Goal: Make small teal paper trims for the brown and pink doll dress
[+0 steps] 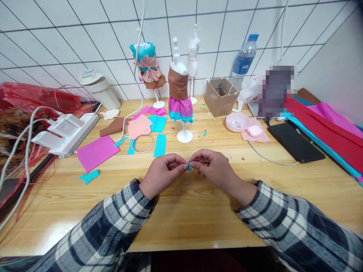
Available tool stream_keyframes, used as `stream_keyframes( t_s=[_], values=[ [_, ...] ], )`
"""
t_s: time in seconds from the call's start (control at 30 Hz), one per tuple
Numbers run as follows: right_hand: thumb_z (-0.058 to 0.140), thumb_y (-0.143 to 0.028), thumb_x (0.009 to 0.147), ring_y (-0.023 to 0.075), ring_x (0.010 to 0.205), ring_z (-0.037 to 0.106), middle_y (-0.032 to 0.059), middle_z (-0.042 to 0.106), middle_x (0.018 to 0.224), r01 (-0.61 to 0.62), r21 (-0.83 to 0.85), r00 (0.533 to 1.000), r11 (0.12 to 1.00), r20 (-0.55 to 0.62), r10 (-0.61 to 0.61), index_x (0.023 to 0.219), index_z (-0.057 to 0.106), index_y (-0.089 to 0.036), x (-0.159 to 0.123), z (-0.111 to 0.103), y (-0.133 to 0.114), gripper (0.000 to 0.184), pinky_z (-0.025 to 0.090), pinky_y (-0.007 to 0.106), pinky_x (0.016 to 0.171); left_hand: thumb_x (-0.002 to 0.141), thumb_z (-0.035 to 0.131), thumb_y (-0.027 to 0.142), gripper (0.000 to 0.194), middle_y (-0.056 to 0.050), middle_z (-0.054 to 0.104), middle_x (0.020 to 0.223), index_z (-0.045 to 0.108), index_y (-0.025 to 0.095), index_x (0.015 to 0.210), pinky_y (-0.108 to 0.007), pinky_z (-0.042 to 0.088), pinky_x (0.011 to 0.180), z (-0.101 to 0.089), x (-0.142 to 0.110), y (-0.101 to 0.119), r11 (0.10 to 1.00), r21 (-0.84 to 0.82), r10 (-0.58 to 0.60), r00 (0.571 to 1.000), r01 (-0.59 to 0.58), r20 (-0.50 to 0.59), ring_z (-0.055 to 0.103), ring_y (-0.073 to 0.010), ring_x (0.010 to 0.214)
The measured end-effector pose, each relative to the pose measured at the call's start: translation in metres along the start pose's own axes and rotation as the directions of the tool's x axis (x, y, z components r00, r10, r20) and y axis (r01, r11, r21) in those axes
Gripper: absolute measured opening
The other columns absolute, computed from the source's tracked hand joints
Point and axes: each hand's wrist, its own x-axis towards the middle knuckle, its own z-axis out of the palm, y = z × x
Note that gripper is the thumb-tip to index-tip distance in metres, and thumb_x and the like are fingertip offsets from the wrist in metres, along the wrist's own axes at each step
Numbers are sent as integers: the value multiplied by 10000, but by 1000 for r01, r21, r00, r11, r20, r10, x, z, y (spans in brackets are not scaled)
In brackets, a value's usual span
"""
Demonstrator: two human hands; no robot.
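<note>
My left hand (163, 173) and my right hand (212, 168) meet fingertip to fingertip above the wooden table (181, 219), near its front middle. Both pinch a tiny teal paper scrap (188, 166) between thumbs and forefingers. Just behind my hands stands a small mannequin (179, 90) on a white stand, dressed in a brown top and a pink and teal paper skirt. Teal paper strips (160, 145) and a wire ring (143, 143) lie to the left of its base.
Pink, peach and brown paper sheets (96, 151) lie at left by a white device (66, 132) with cables. Two more mannequins (150, 71), a cardboard box (219, 96), a water bottle (244, 60), a pink bead dish (237, 122), a black phone (295, 141) and stacked coloured paper (331, 128) stand behind and right.
</note>
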Motion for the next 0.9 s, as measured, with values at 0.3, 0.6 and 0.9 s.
stream_keyframes(
  t_s=[0.3, 0.6, 0.9],
  values=[
    [586, -326, 815, 89, 496, 500, -30, 548, 682, -64, 68, 997, 996, 56, 61, 820, 555, -199, 0, 2, -1, 131, 406, 218, 437, 775, 659, 359, 218, -17, 653, 736, 616, 148, 810, -225, 489, 609, 6, -2, 0, 996, -66, 53, 998, -56, -44, 596, -120, 656],
    [532, -214, 853, 111, 559, 495, -18, 576, 678, 158, -310, 987, 937, 67, -144, 808, 560, -213, -2, -2, -1, 53, 383, 247, 553, 775, 674, 284, 130, -41, 660, 776, 692, 156, 765, -244, 508, 666, 2, -1, 3, 987, 98, 136, 988, -129, -76, 622, -142, 723],
    [555, -255, 831, 83, 514, 474, -34, 564, 681, 69, -188, 997, 980, 31, -64, 795, 557, -196, -3, 3, -4, 69, 379, 229, 520, 827, 596, 287, 151, -18, 580, 761, 587, 147, 769, -229, 440, 618, 3, -1, 2, 986, 80, 149, 987, -145, -55, 533, -121, 690]
  ],
)
